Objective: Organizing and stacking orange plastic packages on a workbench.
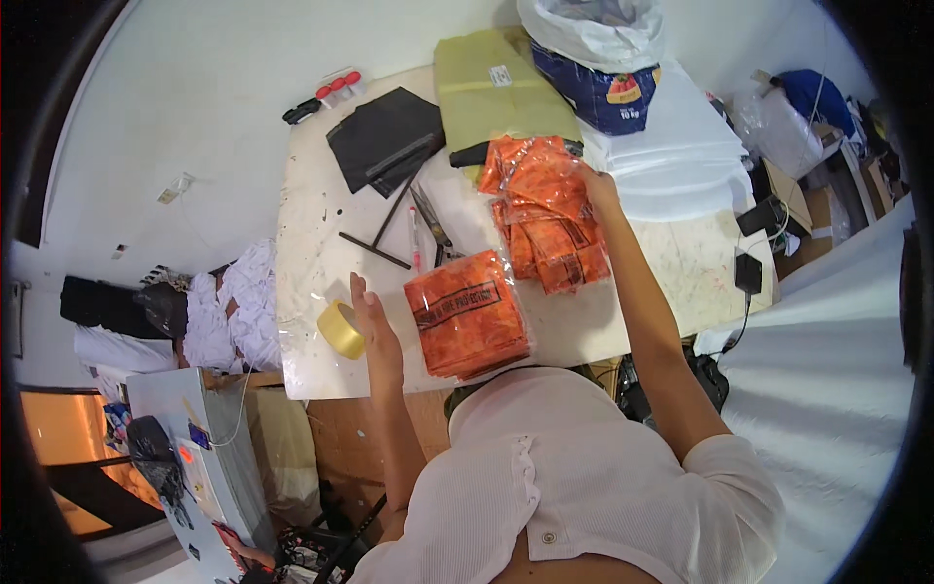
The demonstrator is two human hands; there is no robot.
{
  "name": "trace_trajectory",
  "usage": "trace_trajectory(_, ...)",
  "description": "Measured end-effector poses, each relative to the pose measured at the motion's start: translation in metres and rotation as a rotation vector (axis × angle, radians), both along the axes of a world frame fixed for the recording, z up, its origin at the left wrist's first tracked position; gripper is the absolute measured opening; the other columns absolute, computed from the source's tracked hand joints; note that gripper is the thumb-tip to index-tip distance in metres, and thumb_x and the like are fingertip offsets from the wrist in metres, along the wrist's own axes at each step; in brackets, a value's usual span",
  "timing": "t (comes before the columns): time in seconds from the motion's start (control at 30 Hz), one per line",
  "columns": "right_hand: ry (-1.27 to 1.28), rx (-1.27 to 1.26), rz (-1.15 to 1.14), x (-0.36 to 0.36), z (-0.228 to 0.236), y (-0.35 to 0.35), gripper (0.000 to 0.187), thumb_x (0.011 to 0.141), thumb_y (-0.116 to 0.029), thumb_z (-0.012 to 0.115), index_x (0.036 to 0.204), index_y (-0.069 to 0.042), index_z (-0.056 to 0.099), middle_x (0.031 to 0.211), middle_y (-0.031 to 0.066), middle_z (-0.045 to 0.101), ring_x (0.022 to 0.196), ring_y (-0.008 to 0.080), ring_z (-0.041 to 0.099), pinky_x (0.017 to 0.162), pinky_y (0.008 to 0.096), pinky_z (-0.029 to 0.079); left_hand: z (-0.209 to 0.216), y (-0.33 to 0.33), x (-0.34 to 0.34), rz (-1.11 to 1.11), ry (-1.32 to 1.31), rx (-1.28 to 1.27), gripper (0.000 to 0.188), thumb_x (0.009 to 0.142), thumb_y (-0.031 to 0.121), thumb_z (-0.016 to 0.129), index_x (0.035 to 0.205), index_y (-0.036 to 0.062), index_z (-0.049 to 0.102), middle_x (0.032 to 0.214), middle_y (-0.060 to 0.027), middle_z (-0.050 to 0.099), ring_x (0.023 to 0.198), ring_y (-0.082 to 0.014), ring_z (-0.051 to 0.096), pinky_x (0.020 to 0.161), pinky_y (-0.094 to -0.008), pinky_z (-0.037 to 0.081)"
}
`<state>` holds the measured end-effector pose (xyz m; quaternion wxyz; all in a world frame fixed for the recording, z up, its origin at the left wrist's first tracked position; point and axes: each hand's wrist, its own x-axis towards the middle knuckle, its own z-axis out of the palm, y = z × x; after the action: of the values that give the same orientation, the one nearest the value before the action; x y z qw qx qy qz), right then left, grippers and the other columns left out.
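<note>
A neat stack of orange plastic-wrapped packets [473,336], with a dark printed band on top, lies near the table's front edge. My left hand [377,326] is upright at its left side, fingers stretched out and holding nothing. Close to that hand a roll of yellowish tape [341,329] rests on its side. Farther right, a looser pile of the same orange packets [552,234] overlaps unevenly. At its upper right edge my right hand [600,190] closes on a packet, its fingertips partly hidden.
Behind the stack lie scissors [430,219], a red-and-white pen [414,238] and a black T-shaped tool [379,238]. Black sheets [386,139], folded olive fabric [496,92], a blue-and-white sack [603,88] and white sheets [671,156] are farther back. A black charger [748,273] sits at right.
</note>
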<state>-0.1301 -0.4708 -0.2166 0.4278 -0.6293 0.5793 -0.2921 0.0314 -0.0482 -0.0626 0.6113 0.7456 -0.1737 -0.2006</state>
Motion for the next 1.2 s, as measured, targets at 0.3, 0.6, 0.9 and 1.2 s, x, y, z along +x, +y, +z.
trace_trajectory(0.3, -0.577, 0.017, 0.161, 0.028, 0.108, 0.092, 0.016, 0.087, -0.020, 0.061, 0.089, -0.006, 0.053, 0.078, 0.0018, 0.057, 0.077, 0.0121, 0.056, 0.068, 0.0248, 0.045, 0.050, 0.003, -0.013, -0.136, 0.012, -0.251, 0.053, 0.098, 0.042, 0.035, 0.131, 0.0014, 0.045, 0.137, -0.0152, 0.042, 0.127, -0.0283, 0.039, 0.106, -0.0366, 0.027)
trace_trajectory(0.6, -0.967, 0.207, 0.945, -0.010, 0.288, 0.238, 0.041, 0.092, -0.038, 0.053, 0.108, -0.002, 0.049, 0.111, 0.0134, 0.055, 0.109, 0.0231, 0.051, 0.094, 0.0393, 0.042, 0.098, -0.091, -0.050, -0.300, -0.030, -0.591, 0.049, 0.091, 0.019, 0.056, 0.133, -0.0008, 0.039, 0.125, -0.0157, 0.053, 0.119, -0.0269, 0.049, 0.101, -0.0367, 0.037)
trace_trajectory(0.9, -0.832, -0.028, 0.568, -0.007, 0.278, 0.210, 0.063, 0.082, -0.018, 0.062, 0.137, -0.008, 0.033, 0.128, 0.0133, 0.049, 0.110, 0.0195, 0.052, 0.094, 0.0344, 0.041, 0.090, -0.080, -0.024, -0.336, 0.913, -0.722, 0.040, 0.094, 0.027, 0.051, 0.125, 0.0038, 0.045, 0.117, -0.0116, 0.057, 0.102, -0.0233, 0.061, 0.086, -0.0403, 0.053)
trace_trajectory(1.2, -0.861, 0.177, 0.828, 0.029, 0.261, 0.226, 0.085, 0.074, 0.012, 0.059, 0.145, -0.009, 0.016, 0.122, 0.0119, 0.055, 0.103, 0.0183, 0.059, 0.084, 0.0302, 0.049, 0.094, -0.061, -0.002, -0.272, 0.375, -0.632, 0.032, 0.095, 0.027, 0.051, 0.116, 0.0019, 0.055, 0.105, -0.0022, 0.061, 0.096, -0.0098, 0.058, 0.080, -0.0247, 0.049)
